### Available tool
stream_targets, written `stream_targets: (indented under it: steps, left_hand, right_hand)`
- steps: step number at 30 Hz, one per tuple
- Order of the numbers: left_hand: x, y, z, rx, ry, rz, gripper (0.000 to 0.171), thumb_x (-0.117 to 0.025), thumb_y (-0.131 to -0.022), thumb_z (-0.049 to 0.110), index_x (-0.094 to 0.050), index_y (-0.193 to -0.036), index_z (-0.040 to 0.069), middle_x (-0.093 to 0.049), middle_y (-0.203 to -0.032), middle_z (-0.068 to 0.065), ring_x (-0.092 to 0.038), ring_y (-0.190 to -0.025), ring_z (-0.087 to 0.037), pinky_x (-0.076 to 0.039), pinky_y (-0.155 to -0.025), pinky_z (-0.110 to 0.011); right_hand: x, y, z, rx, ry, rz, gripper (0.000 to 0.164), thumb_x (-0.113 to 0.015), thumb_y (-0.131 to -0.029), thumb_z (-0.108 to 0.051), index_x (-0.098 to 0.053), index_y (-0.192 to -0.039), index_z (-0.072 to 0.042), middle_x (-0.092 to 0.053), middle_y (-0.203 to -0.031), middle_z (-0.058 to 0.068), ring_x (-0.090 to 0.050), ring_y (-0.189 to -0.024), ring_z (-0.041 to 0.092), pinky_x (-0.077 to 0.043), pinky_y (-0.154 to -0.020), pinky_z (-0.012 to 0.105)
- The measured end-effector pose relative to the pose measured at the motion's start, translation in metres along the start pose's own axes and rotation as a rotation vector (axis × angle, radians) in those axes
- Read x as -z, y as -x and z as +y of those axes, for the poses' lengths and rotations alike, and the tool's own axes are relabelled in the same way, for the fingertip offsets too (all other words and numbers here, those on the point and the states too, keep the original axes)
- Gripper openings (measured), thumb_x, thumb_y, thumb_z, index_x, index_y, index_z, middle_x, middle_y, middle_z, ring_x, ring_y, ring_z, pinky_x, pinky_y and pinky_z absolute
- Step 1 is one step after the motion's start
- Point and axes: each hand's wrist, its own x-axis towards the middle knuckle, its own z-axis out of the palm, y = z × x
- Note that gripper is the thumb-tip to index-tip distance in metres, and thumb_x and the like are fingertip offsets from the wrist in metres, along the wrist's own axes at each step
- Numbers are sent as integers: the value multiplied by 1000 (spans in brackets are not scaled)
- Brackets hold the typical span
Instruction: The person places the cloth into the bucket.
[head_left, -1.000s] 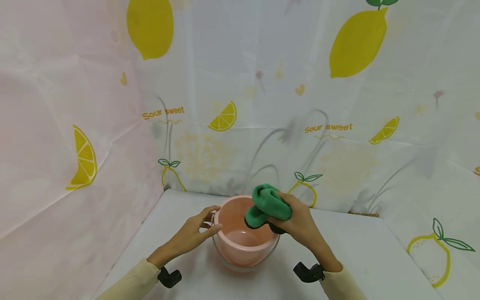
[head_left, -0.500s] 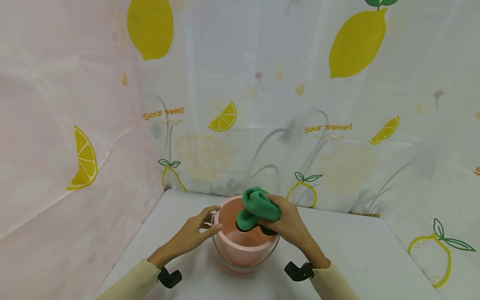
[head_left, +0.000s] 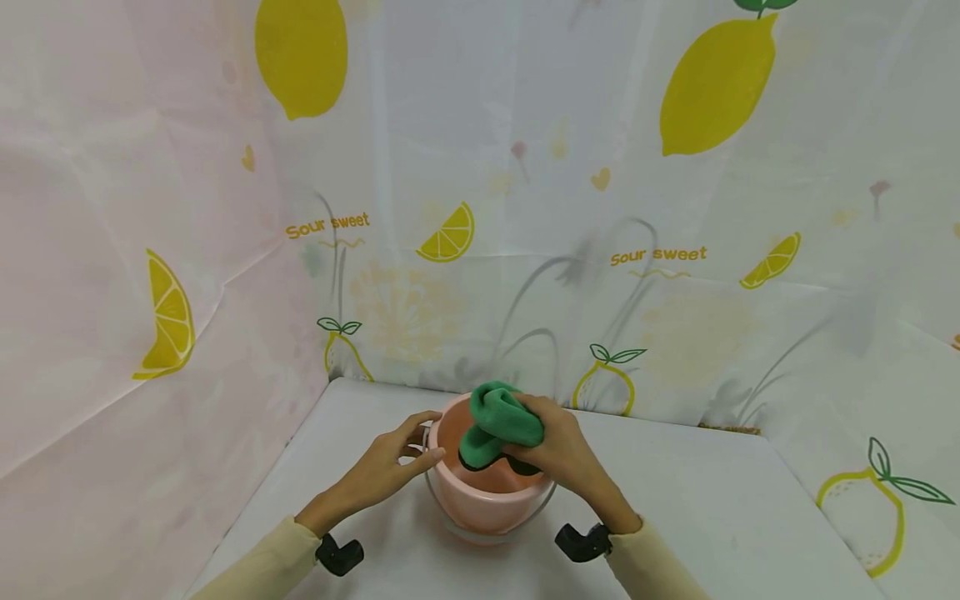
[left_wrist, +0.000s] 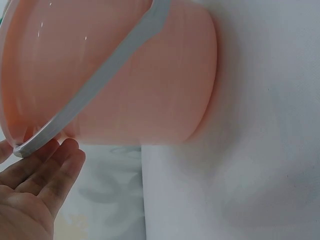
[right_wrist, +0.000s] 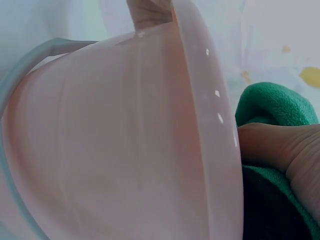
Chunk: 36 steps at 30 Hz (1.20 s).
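A pink bucket (head_left: 487, 510) with a grey handle (left_wrist: 95, 82) stands upright on the white table. My left hand (head_left: 386, 467) touches its left side near the handle's end, fingers fairly straight, with the thumb at the rim (head_left: 450, 479). In the left wrist view, the left fingers (left_wrist: 60, 175) lie against the bucket just below the rim. My right hand (head_left: 558, 442) grips a bunched green cloth (head_left: 504, 421), fluffy with a dark underside, over the bucket's mouth. The right wrist view shows the thumb (right_wrist: 267, 142) pressed into the cloth. The far right fingers are hidden.
The white tabletop (head_left: 697, 500) extends on both sides of the bucket. Behind and beside it hang pale sheets (head_left: 510, 167) printed with lemons. A black camera band sits on each wrist.
My right hand has moved left and slightly down with the green cloth, from the bucket's right side to over its middle. The left hand and bucket have stayed in place.
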Motion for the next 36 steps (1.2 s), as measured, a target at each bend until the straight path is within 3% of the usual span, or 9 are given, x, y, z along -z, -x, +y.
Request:
stream_targets:
  steps: [16,24,36]
  left_hand:
    - [-1,0,-3,11,-26,-1,54,-65,-102,41,-45,-151,31,-66,-123,-3,-67,-111,-18,-56,-94,-39]
    - [-1,-1,-1,7,-18,4,54,-67,-101,39,-45,-151,30,-67,-124,-10,-67,-110,-19,-55,-94,-42]
    - [-1,0,-2,0,-23,-4,55,-65,-102,38,-44,-152,29,-66,-126,-6,-66,-112,-17,-55,-95,-39]
  right_hand:
    - [-17,-7,-2,35,54,-58,66,-93,-76,-13,-66,-136,-14,-68,-127,3,-63,-110,22,-53,-94,48]
    - [-25,-11,-3,117,95,-88,70,-93,-75,-9,-63,-138,-6,-65,-135,8,-63,-117,27,-54,-97,50]
    - [-27,-13,-2,97,165,-172,63,-94,-74,-11,-66,-130,-6,-68,-127,9,-63,-112,27,-53,-95,49]
